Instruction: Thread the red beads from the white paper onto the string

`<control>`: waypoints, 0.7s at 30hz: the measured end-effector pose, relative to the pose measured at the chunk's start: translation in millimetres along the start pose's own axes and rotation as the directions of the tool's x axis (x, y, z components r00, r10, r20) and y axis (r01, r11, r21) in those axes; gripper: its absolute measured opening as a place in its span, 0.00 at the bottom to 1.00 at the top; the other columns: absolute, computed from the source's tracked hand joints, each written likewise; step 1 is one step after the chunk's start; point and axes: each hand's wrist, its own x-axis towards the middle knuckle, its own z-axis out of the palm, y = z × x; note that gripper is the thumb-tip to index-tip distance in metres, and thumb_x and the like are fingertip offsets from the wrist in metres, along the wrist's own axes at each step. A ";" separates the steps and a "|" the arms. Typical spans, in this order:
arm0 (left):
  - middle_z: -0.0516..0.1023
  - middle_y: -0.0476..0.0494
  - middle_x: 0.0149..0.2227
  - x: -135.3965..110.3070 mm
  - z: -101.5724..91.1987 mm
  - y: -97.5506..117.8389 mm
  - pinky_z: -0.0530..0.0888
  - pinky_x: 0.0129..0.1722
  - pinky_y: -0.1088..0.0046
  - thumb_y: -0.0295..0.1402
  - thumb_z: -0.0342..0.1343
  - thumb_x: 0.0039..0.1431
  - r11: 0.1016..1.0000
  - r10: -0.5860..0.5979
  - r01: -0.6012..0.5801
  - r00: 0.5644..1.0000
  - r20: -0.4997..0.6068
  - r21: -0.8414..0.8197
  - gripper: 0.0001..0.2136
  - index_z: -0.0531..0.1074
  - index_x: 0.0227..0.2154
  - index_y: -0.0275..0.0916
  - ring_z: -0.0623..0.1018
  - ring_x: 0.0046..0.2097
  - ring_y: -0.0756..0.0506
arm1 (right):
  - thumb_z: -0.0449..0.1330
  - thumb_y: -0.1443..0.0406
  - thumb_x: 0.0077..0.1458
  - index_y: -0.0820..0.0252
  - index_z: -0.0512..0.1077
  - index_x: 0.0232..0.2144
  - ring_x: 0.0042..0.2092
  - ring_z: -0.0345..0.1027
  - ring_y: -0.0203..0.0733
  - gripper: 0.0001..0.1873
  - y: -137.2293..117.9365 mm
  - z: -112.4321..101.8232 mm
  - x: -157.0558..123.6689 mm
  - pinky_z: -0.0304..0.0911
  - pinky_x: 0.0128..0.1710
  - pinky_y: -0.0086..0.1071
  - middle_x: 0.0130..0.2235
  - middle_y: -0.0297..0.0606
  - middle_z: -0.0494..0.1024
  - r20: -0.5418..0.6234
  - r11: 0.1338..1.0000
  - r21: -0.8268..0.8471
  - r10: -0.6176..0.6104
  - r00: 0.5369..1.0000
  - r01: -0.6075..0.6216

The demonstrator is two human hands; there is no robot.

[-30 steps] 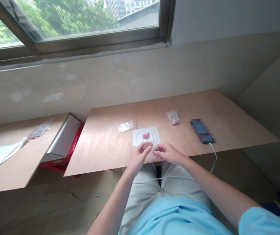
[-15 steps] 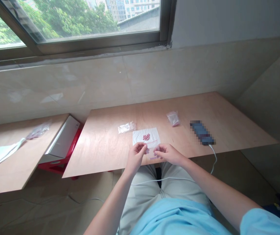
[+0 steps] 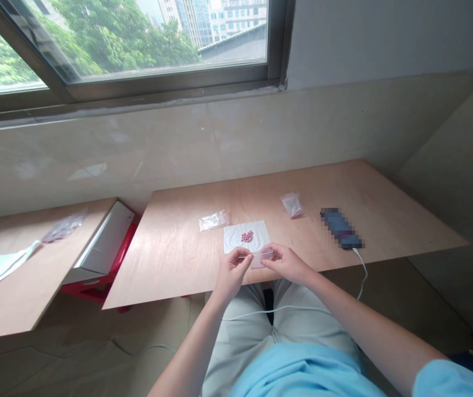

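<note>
Between my two hands is a small clear zip bag (image 3: pixel 258 261), its top edge stretched level from one hand to the other. My left hand (image 3: pixel 234 269) pinches the bag's left side between thumb and fingers. At the right side my right hand (image 3: pixel 285 261) grips it the same way. Just beyond the bag lies a white tissue (image 3: pixel 234 234), partly covered by my fingers. On the tissue sits a small heap of several pinkish-red beads (image 3: pixel 247 236).
A flat clear bag (image 3: pixel 214 220) lies left of the tissue, and another bag with pinkish contents (image 3: pixel 291 205) lies beyond it to the right. A blurred-out phone (image 3: pixel 342 229) with a white cable (image 3: pixel 360 270) rests on the wooden table (image 3: pixel 162 248). A second table (image 3: pixel 17 309) stands left.
My hands have shifted slightly on the small bag. Its top edge, which slanted with a red line earlier, is now lower and level between my fingers. The camera view has tilted up slightly.
</note>
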 end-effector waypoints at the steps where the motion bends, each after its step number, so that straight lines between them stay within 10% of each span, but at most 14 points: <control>1: 0.76 0.45 0.35 -0.6 0.9 0.8 0.71 0.40 0.71 0.39 0.59 0.63 1.000 0.010 -0.010 1.000 0.006 0.022 0.09 0.74 0.34 0.38 0.75 0.38 0.47 | 0.65 0.60 0.55 0.58 0.75 0.44 0.39 0.73 0.42 0.15 -1.9 -0.6 -0.5 0.67 0.41 0.34 0.41 0.38 0.80 -0.013 1.000 -0.009 -0.004 1.000 0.004; 21: 0.77 0.44 0.35 -9.6 13.8 18.0 0.73 0.43 0.68 0.36 0.56 0.64 0.970 0.107 -0.129 0.988 0.114 0.208 0.07 0.75 0.34 0.39 0.76 0.39 0.45 | 0.60 0.63 0.58 0.56 0.75 0.32 0.38 0.72 0.44 0.05 -29.8 -4.5 -14.6 0.66 0.41 0.36 0.35 0.38 0.78 -0.032 0.946 -0.166 -0.286 0.958 0.277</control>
